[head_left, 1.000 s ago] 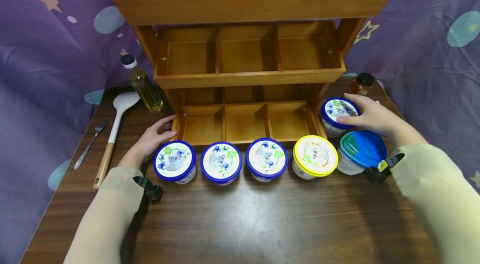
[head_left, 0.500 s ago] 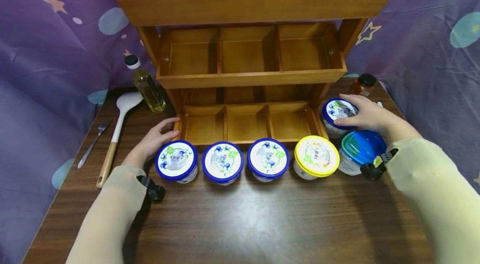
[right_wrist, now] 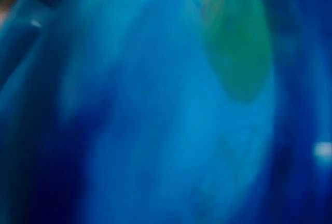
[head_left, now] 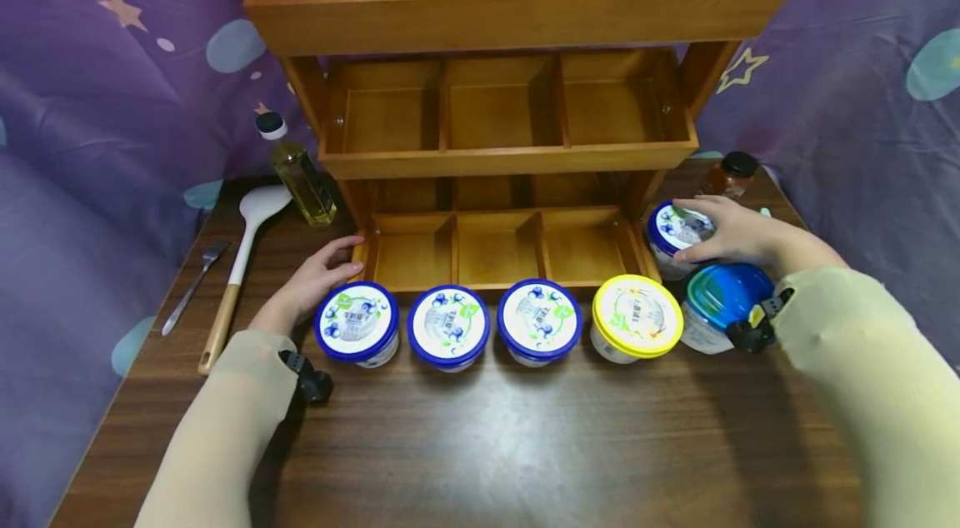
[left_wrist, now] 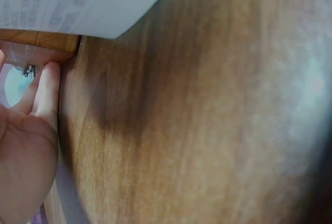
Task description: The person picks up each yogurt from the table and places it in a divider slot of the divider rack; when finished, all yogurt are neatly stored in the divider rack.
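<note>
Right hand [head_left: 738, 235]: thumb and fingers curled across the lid of a blueberry-print tub [head_left: 677, 226], gripping it; the tub sits just right of the wooden rack [head_left: 510, 163], its base apparently on the table [head_left: 480, 453]. The right-wrist view, blurred blue, does not show the grip.

Left hand [head_left: 318, 274]: loosely extended, holding nothing, fingertips against the left end of the rack's lowest tier.

Near side of the rack, left to right: first blue-rimmed tub [head_left: 356, 323], second blue-rimmed tub [head_left: 448, 326], third blue-rimmed tub [head_left: 540, 320], yellow-rimmed tub [head_left: 637, 316]. Far right: black-capped jar [head_left: 729, 176]. Under the right wrist: blue-lidded tub [head_left: 723, 291].

Progress, as judged: four tubs stand lined up; the gripped tub and the blue-lidded one remain outside that row; the gripped one seems not yet lifted.
</note>
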Demonstrator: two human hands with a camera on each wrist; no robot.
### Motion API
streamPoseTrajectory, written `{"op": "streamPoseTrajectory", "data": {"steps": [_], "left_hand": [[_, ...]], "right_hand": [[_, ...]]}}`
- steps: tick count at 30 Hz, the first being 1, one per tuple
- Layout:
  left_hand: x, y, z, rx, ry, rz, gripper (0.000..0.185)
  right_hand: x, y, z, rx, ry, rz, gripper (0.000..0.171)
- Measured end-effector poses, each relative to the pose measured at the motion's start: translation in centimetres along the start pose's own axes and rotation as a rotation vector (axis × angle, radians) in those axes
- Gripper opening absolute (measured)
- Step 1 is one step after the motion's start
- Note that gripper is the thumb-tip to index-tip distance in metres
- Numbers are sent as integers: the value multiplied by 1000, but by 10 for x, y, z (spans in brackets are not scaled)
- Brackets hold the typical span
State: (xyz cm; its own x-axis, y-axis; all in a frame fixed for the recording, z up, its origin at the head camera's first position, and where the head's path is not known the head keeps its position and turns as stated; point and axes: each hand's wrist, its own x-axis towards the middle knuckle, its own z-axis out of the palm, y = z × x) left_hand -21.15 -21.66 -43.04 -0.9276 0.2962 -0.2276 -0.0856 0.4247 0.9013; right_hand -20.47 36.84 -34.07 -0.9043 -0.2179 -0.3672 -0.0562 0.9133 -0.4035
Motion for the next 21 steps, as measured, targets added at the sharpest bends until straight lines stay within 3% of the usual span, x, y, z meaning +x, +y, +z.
{"op": "streamPoseTrajectory", "data": {"steps": [7, 21], "left_hand": [[-14, 25, 4, 7, -15, -25, 59], [4, -5, -1, 44, 17, -26, 65]], "right_hand": [[2, 1, 0, 1, 7, 18, 93], [-21, -10, -18, -11, 159, -49, 88]]}}
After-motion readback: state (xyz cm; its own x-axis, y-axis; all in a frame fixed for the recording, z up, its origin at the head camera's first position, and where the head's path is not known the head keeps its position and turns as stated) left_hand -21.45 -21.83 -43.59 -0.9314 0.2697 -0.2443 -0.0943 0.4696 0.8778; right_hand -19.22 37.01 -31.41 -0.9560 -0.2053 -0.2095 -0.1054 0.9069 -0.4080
